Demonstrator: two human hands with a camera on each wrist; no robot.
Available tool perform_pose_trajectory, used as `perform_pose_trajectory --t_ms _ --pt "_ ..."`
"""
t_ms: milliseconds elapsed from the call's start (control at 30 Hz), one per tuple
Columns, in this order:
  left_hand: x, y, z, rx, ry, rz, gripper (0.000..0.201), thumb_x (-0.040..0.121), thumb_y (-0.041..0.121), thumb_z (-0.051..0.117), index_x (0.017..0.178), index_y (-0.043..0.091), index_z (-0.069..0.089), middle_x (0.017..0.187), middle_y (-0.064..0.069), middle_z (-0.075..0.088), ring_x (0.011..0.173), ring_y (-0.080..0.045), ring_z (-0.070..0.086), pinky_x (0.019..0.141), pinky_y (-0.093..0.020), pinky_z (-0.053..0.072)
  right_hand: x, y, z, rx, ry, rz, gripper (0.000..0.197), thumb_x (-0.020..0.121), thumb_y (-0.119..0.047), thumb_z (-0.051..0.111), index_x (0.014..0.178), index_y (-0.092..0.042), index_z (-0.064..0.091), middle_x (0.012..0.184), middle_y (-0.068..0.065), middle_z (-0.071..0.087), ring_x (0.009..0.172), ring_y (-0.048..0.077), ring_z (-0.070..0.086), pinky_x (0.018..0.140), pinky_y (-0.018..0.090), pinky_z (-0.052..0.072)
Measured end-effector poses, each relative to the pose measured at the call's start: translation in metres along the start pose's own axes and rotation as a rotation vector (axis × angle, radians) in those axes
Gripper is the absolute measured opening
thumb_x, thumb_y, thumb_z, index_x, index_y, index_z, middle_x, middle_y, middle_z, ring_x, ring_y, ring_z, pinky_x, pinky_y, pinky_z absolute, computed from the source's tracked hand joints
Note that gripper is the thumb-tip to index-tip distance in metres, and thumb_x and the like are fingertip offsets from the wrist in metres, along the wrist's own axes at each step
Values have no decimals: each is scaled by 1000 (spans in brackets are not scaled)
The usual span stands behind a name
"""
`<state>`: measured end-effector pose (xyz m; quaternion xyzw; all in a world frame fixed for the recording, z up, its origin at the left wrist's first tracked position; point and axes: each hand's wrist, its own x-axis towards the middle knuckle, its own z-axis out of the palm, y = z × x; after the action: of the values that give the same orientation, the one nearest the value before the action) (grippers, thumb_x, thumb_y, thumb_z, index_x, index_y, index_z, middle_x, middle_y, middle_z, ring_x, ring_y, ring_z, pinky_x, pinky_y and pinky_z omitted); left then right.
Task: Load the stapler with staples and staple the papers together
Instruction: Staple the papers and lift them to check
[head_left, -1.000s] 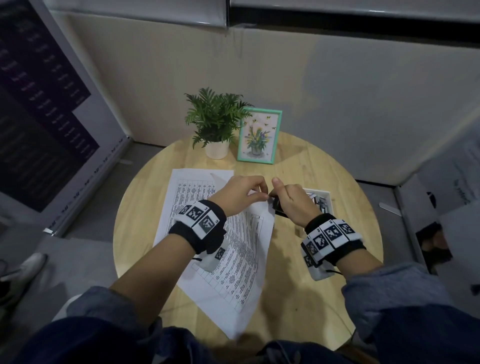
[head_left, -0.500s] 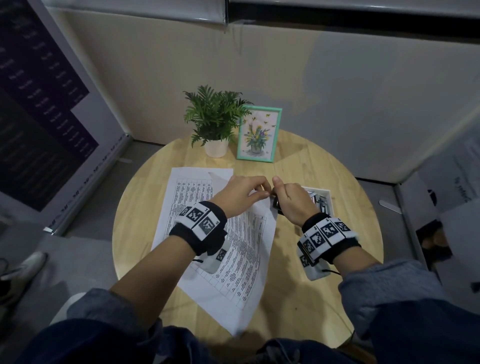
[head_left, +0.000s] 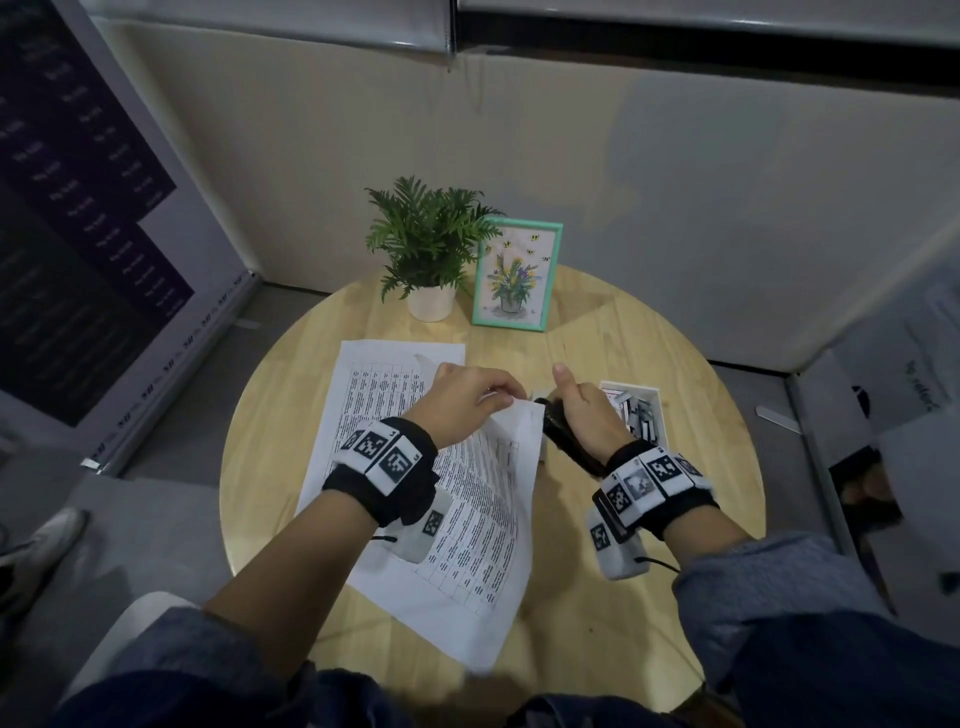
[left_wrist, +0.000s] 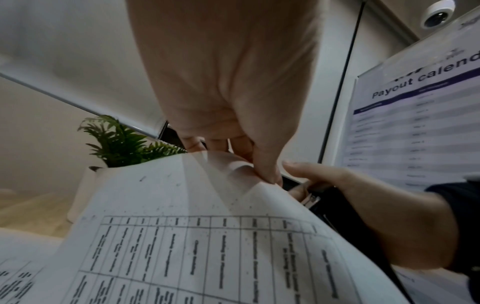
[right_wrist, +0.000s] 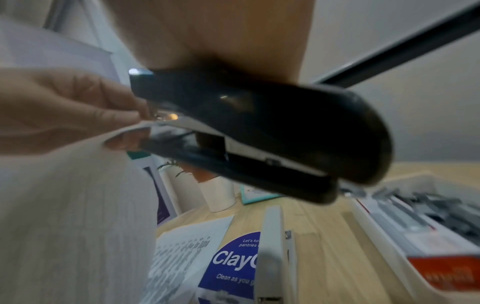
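My left hand pinches the top right corner of the printed papers and lifts it off the round wooden table. My right hand grips a black stapler right beside it. In the right wrist view the paper has its corner between the stapler's top and base, with my left fingers at the mouth. The left wrist view shows the sheet and my right hand. Another printed sheet lies flat on the table.
An open white box of staple strips sits just right of my right hand. A potted fern and a teal picture frame stand at the far edge. A blue leaflet lies under the papers.
Both hands stay together at the paper's corner. The right wrist has shifted slightly; little else differs.
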<state>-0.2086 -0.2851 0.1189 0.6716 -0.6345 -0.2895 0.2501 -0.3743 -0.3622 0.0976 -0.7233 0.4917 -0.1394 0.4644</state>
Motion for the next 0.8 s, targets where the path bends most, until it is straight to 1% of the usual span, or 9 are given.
perform_pose_trajectory --t_ms 67,133,200,233,300,400,533,667,800 --pt "-1 -13 -3 -45 35 -44 20 90 31 49 96 41 66 102 9 70 110 -21 57 105 -48 36 9 5 -5 64 84 138 74 96 -54 17 90 2 65 83 17 64 80 27 58 77 31 37" --pt "-3 -24 -8 -53 73 -76 22 88 39 45 89 55 59 101 12 69 109 -27 54 103 -48 38 23 14 -6 24 89 266 79 95 -55 13 115 6 58 117 26 60 109 31 55 89 34 36" --pt "-3 -32 -14 -53 104 -86 24 91 33 47 89 54 58 92 11 68 100 -27 54 100 -50 39 31 17 -2 -29 19 376 80 94 -58 13 134 6 42 141 24 44 130 33 42 105 37 30" --pt "-2 -36 -16 -55 122 -87 24 92 29 48 90 51 58 88 11 67 94 -26 53 98 -50 39 35 20 2 -63 -7 415 80 94 -58 14 138 4 37 145 23 40 133 33 38 108 38 28" --pt "-2 -44 -22 -65 142 -90 25 92 29 48 90 52 57 83 17 64 92 -27 52 95 -50 41 45 26 11 -99 8 448 77 95 -56 18 136 5 39 142 25 43 131 35 41 106 38 31" --pt "1 -54 -29 -95 155 -80 22 91 30 48 93 49 60 85 28 61 98 -25 56 97 -53 40 61 29 20 -132 93 456 69 97 -49 26 123 10 49 128 29 54 117 38 52 93 38 41" --pt "8 -65 -32 -137 168 -46 19 90 33 49 99 39 65 89 13 70 95 -11 62 99 -54 39 82 33 30 -225 134 505 69 98 -47 26 108 14 57 114 31 61 106 39 59 84 38 45" --pt "14 -70 -30 -151 129 -47 23 89 35 46 101 36 65 93 10 71 94 -12 64 97 -53 40 99 45 39 -371 132 500 66 98 -48 27 102 10 59 109 26 64 102 38 60 82 40 47" --pt "18 -73 -28 -153 117 -46 22 92 31 45 102 35 64 92 10 70 89 -15 63 96 -54 40 108 50 39 -582 115 410 51 100 -38 28 109 0 60 105 21 65 98 35 61 67 34 39"
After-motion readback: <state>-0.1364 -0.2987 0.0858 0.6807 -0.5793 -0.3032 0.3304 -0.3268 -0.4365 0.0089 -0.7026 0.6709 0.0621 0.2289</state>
